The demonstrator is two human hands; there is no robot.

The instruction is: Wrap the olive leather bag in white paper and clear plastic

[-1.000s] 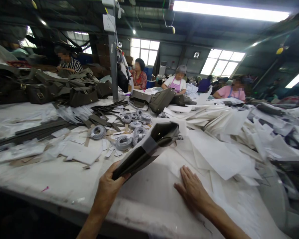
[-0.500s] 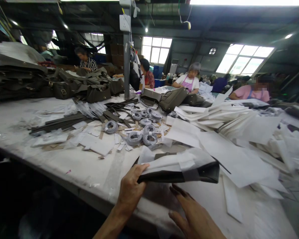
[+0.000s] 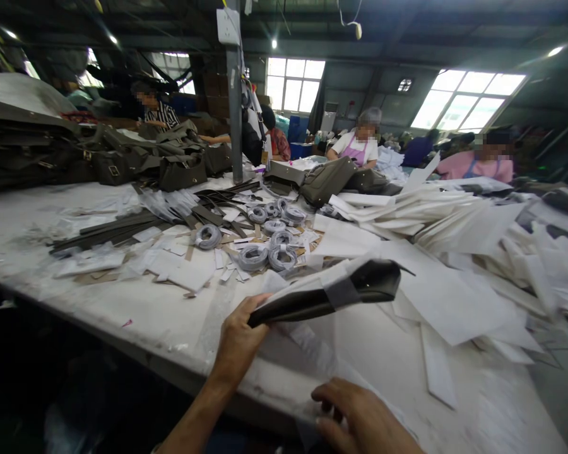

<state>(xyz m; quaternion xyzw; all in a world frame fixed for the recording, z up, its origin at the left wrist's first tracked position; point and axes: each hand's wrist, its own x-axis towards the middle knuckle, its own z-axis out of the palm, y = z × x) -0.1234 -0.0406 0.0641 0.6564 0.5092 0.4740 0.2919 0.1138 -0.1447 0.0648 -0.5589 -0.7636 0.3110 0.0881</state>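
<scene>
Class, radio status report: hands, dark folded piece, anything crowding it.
Left hand grips dark folded piece by one end. Right hand low at front of table, off the piece, grip unclear. White sheets spread beyond piece's free end.

From above the near edge of the tabletop (image 3: 170, 315), the lone head-worn camera looked forward and down, close over it, facing windows (image 3: 296, 85) beyond it.

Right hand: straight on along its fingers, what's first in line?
Probably the left hand or its wrist. Depth is unclear: the right hand might graze the table edge first.
</scene>
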